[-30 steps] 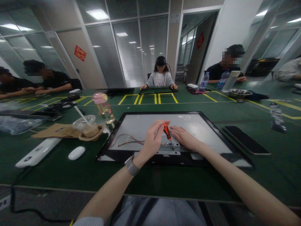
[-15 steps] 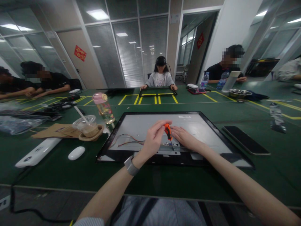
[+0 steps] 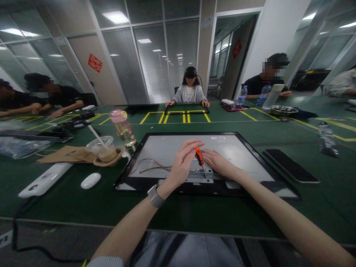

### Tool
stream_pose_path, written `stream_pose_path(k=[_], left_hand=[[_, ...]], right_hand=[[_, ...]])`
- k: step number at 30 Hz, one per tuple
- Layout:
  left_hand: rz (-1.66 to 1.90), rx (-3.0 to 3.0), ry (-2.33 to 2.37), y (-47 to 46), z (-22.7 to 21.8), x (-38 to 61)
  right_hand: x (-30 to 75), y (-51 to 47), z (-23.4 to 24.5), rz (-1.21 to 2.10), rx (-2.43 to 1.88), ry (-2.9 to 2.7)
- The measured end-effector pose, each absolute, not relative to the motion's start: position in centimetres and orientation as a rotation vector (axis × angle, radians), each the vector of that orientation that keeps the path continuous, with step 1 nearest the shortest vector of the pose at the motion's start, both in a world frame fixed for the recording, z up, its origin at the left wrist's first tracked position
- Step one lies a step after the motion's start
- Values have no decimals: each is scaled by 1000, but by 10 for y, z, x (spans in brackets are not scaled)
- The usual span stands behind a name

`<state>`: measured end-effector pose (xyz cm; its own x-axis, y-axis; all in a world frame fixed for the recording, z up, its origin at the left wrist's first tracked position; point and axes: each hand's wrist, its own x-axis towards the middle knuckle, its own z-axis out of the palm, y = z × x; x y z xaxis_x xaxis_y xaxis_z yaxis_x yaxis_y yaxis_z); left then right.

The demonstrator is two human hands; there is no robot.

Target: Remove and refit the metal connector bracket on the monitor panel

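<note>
A flat monitor panel (image 3: 239,148) lies back-up on the green table in front of me, with a black frame and a grey metal back. My left hand (image 3: 182,163) pinches the top of a small orange-handled screwdriver (image 3: 198,155), which stands tip-down on a metal bracket (image 3: 201,174) near the panel's front edge. My right hand (image 3: 218,163) lies flat on the panel just right of the screwdriver, its fingers stretched towards the handle. Thin red and brown wires (image 3: 151,167) run across the panel to the left of my hands.
A phone (image 3: 290,165) lies right of the panel. To the left are a white mouse (image 3: 90,180), a white power strip (image 3: 44,180), a plastic cup with a straw (image 3: 102,148) and a pink-lidded bottle (image 3: 122,128). Other people sit around the table; one opposite holds another panel (image 3: 186,108).
My left fingers have shifted slightly on the screwdriver handle. The right hand and the panel have stayed where they were.
</note>
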<state>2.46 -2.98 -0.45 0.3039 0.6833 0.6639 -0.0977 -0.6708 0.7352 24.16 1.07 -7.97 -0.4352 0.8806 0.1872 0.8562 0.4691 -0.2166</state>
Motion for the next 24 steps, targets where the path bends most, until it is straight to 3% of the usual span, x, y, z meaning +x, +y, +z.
stream_pose_path(k=[8,16,24], left_hand=[[1530,1883,603,-26,-13,27],[1397,1818,467,-32,-5,26],[1542,1844,609,-26,-13,28]], right_hand=[[242,11,-79,156,-1496,-2451],[241,8,-77,170,-1489,-2462],[241,9,-76,151,-1495,-2442]])
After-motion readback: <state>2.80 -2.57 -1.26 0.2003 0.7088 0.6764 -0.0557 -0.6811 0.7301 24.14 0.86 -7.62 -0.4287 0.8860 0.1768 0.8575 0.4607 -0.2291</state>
